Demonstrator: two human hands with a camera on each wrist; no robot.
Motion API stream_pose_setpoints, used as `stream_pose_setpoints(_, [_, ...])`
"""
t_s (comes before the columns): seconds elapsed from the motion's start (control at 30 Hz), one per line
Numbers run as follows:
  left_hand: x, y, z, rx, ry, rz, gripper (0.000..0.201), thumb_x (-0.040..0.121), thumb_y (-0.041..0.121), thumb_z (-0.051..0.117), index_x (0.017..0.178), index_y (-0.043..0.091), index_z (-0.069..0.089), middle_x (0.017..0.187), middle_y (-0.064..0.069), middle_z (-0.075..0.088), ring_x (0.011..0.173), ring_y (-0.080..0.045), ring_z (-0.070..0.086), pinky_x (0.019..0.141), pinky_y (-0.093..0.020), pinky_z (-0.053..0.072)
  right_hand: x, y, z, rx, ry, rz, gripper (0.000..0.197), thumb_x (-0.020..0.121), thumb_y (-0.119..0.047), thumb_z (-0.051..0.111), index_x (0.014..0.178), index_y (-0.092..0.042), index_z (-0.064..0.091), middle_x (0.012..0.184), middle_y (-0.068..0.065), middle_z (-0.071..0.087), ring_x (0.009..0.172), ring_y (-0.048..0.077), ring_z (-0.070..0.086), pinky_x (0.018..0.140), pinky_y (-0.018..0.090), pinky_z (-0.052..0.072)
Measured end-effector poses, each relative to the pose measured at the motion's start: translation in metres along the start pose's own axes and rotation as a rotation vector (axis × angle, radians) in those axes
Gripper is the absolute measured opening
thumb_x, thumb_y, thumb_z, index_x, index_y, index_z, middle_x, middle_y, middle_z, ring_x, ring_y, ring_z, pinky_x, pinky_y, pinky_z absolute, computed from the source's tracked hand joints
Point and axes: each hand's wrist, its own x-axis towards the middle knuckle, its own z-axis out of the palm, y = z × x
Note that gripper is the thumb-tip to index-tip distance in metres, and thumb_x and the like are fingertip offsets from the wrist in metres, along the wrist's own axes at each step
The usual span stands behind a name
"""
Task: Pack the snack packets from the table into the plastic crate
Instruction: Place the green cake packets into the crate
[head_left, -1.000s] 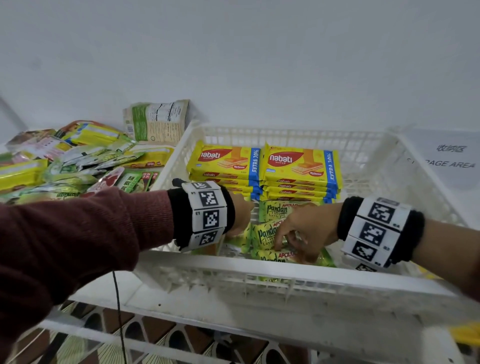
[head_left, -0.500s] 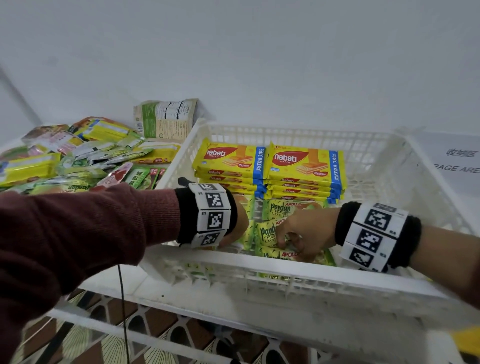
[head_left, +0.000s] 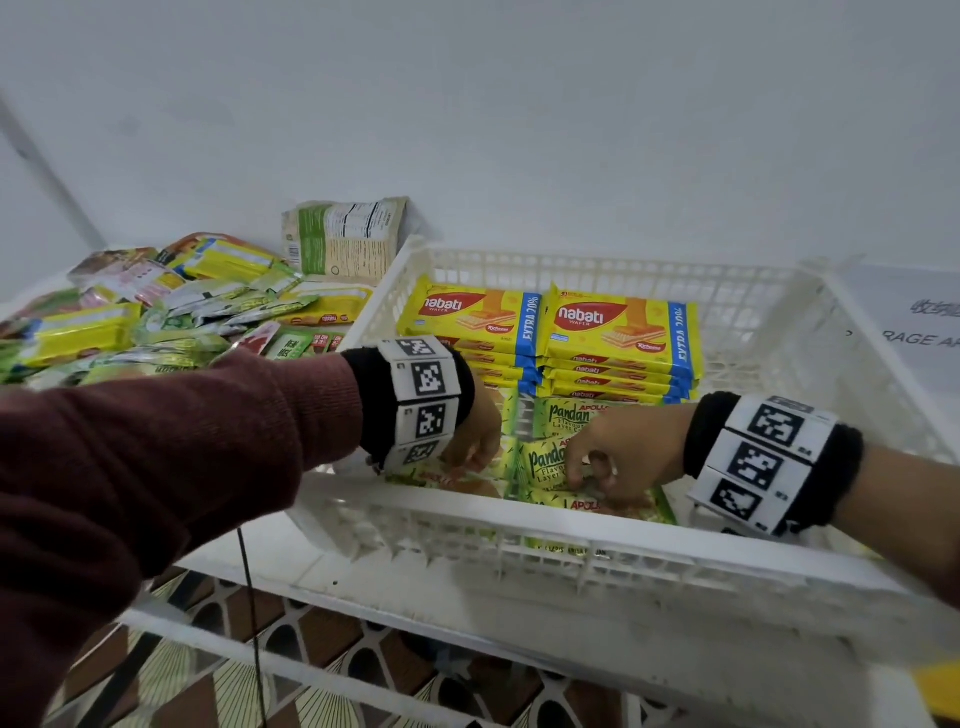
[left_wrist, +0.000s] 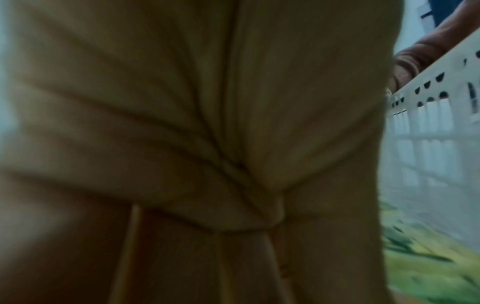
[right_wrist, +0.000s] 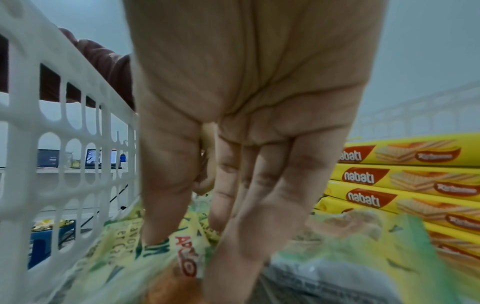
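White plastic crate (head_left: 545, 540) holds both hands. Right hand (head_left: 618, 457) – fingers (right_wrist: 166, 185) straight, tips pressing green pandan packets (head_left: 545, 462) beneath them. Left hand (head_left: 475, 441) low beside them; can't tell its grip. Nabati wafer stacks (head_left: 618, 338) sit just beyond fingertips.

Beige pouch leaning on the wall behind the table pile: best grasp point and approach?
Judging from the head view, pinch the top edge of the beige pouch, coming from above and in front. It stands nearly upright against the wall, so its back is shut off, and the loose packets crowd its base. The crate sits close on its right. The top edge looks free.
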Motion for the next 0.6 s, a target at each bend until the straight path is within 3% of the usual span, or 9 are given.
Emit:
stream_pose_setpoints(0.03, [0.003,0.003,0.003,0.016,-0.034,0.007,0.036,0.094,0.0,0.046,0.13,0.0,0.048,0.088,-0.004,0.048,0.038,0.006,0.049,0.032,-0.002,0.031,0.0,0.0,-0.001,-0.023,0.06,-0.001,0.025,0.084,-0.012,0.06,0.108,-0.018,0.061,0.098,0.007,0.07,0.087,0.023,0.065,0.081,0.037,0.054])
stream_pose_setpoints(0.1, [0.009,0.009,0.009,0.075,-0.052,-0.038,0.026,0.094,0.003,0.048,0.119,-0.001,0.056,0.084,-0.005,0.053,0.047,-0.006,0.047,0.033,-0.004,0.032,0.0,0.001,-0.005,-0.081,0.209,0.007,0.026,0.086,-0.008,0.055,0.109,-0.016,0.063,0.103,0.004,0.067,0.085,0.018,0.058,0.075,0.027,0.047])
stream_pose_setpoints(0.13, [0.01,0.012,0.012,0.087,-0.022,-0.069,0.015,0.094,0.007,0.05,0.1,-0.001,0.061,0.075,-0.002,0.05,0.049,-0.008,0.039,0.035,-0.005,0.033,0.0,0.002,-0.006,-0.108,0.27,0.016,0.027,0.088,-0.009,0.053,0.113,-0.015,0.061,0.108,0.004,0.064,0.089,0.017,0.056,0.076,0.025,0.044])
stream_pose_setpoints(0.2, [0.012,0.014,0.013,0.119,0.053,-0.114,0.026,0.093,0.016,0.053,0.07,0.006,0.052,0.064,0.001,0.039,0.053,-0.012,0.035,0.057,-0.014,0.039,0.0,0.002,-0.006,-0.152,0.326,0.043,0.034,0.09,-0.014,0.051,0.123,-0.018,0.055,0.119,0.002,0.058,0.105,0.019,0.055,0.084,0.027,0.042])
stream_pose_setpoints(0.27, [0.01,0.016,0.012,0.118,0.137,-0.133,0.022,0.091,0.021,0.057,0.088,0.0,0.061,0.07,-0.003,0.044,0.07,-0.018,0.044,0.072,-0.021,0.035,0.002,0.002,-0.003,-0.188,0.302,0.071,0.041,0.089,-0.014,0.05,0.129,-0.022,0.05,0.124,0.0,0.057,0.11,0.02,0.055,0.087,0.028,0.044])
stream_pose_setpoints(0.33, [0.007,0.013,0.011,0.095,0.218,-0.132,0.035,0.09,0.024,0.059,0.114,-0.001,0.059,0.08,-0.005,0.05,0.084,-0.017,0.046,0.074,-0.024,0.038,0.003,0.002,0.0,-0.21,0.262,0.108,0.042,0.088,-0.014,0.051,0.129,-0.022,0.05,0.12,0.002,0.059,0.107,0.021,0.057,0.081,0.026,0.044])
stream_pose_setpoints(0.4, [0.009,0.01,0.01,0.06,0.245,-0.095,0.038,0.089,0.026,0.06,0.116,-0.001,0.059,0.089,-0.008,0.059,0.09,-0.02,0.053,0.078,-0.026,0.042,0.003,0.003,0.0,-0.21,0.242,0.148,0.038,0.088,-0.016,0.053,0.125,-0.02,0.052,0.115,0.003,0.061,0.104,0.022,0.057,0.08,0.028,0.046])
stream_pose_setpoints(0.5, [0.013,0.007,0.012,0.039,0.241,-0.077,0.04,0.087,0.03,0.061,0.119,0.005,0.056,0.118,-0.009,0.06,0.107,-0.023,0.055,0.076,-0.024,0.037,0.004,0.002,0.003,-0.178,0.226,0.179,0.032,0.089,-0.014,0.051,0.121,-0.015,0.052,0.113,0.006,0.061,0.102,0.023,0.057,0.077,0.027,0.045])
stream_pose_setpoints(0.6, [0.016,0.007,0.015,-0.005,0.232,-0.072,0.043,0.087,0.031,0.062,0.122,0.008,0.053,0.123,-0.009,0.057,0.091,-0.017,0.045,0.074,-0.024,0.033,0.004,0.002,0.003,-0.173,0.236,0.189,0.033,0.089,-0.015,0.051,0.122,-0.015,0.049,0.111,0.008,0.061,0.098,0.023,0.057,0.072,0.026,0.041])
